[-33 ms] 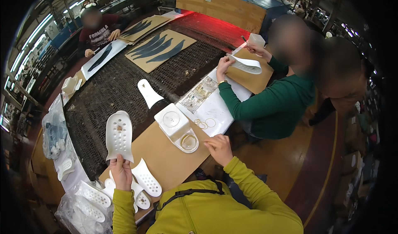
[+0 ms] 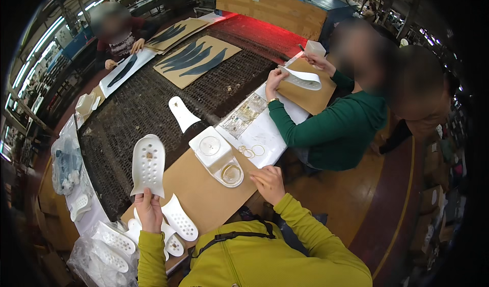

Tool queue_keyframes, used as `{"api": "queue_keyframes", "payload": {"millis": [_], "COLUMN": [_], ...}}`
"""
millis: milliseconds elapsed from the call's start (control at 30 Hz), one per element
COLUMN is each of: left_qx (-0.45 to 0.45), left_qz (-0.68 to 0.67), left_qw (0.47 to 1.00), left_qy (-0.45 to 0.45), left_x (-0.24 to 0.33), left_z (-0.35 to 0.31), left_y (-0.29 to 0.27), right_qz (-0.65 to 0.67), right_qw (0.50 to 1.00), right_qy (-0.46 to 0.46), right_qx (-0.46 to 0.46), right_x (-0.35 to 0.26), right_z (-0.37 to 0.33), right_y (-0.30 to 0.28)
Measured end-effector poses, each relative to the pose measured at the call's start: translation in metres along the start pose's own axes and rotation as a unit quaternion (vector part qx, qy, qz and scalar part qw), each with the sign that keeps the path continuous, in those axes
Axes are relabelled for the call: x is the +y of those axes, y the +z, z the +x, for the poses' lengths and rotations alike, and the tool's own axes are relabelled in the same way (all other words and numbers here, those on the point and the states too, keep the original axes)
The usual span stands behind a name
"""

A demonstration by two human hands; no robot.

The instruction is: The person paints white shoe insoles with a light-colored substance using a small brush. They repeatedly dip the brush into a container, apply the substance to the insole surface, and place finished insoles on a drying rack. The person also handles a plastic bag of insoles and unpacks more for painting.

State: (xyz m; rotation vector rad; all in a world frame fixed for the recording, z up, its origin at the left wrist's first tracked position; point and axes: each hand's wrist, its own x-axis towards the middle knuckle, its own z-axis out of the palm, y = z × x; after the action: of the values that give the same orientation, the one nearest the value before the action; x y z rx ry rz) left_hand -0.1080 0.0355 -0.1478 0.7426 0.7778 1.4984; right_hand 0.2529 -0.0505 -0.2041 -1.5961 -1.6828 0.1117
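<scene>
Down to the left of the white tub (image 2: pixel 218 158), close to the person's body, lie some spare white insoles (image 2: pixel 181 219). Above them, the left hand (image 2: pixel 147 211) is clamped on the flat end of a held white insole (image 2: pixel 148 165). That insole is also left of the tub, well apart from it. Its long way runs up and away from the fingers, with the round end farthest off. The left hand is the near one. The right hand (image 2: pixel 269 183) is off on the tub's other side, just beside its little cup. Its fingertips look close together, but I can't tell if they pinch something small.

Past the tub, a lone white insole (image 2: pixel 183 115) lies on the black mesh belt (image 2: pixel 135 116).

What is new is little. The held insole has gone up a tiny bit and a bit toward the tub. The tub and the right hand look about the same. Far beyond the tub, at the back left, the person in the dark red top (image 2: pixel 122 49) has dipped their head lower.
</scene>
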Motion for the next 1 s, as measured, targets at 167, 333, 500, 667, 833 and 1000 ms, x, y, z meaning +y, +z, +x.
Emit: {"api": "queue_keyframes", "payload": {"millis": [167,333,500,667,833,1000], "left_qx": [0.005,-0.012,-0.073,-0.08,-0.065,-0.027], "left_qz": [0.126,0.357,0.521,0.528,0.515,0.508], "left_qw": [0.99,0.904,0.747,0.707,0.686,0.698], "left_qy": [0.069,0.234,0.407,0.463,0.509,0.503], "left_x": [-0.001,0.007,0.019,0.016,0.012,0.012], "left_z": [0.016,0.01,-0.01,-0.025,-0.028,-0.033], "left_y": [0.014,0.042,0.067,0.083,0.085,0.083], "right_qz": [-0.038,0.247,0.406,0.34,0.226,0.196], "right_qw": [0.995,0.951,0.91,0.922,0.928,0.908], "right_qy": [-0.067,0.131,0.084,-0.186,-0.292,-0.369], "right_qx": [-0.067,-0.13,-0.021,0.01,0.048,0.022], "right_x": [0.001,-0.016,-0.077,-0.149,-0.177,-0.188], "right_z": [-0.018,-0.006,0.04,0.066,0.074,0.059], "right_y": [0.005,-0.02,-0.049,-0.048,-0.033,-0.026]}}
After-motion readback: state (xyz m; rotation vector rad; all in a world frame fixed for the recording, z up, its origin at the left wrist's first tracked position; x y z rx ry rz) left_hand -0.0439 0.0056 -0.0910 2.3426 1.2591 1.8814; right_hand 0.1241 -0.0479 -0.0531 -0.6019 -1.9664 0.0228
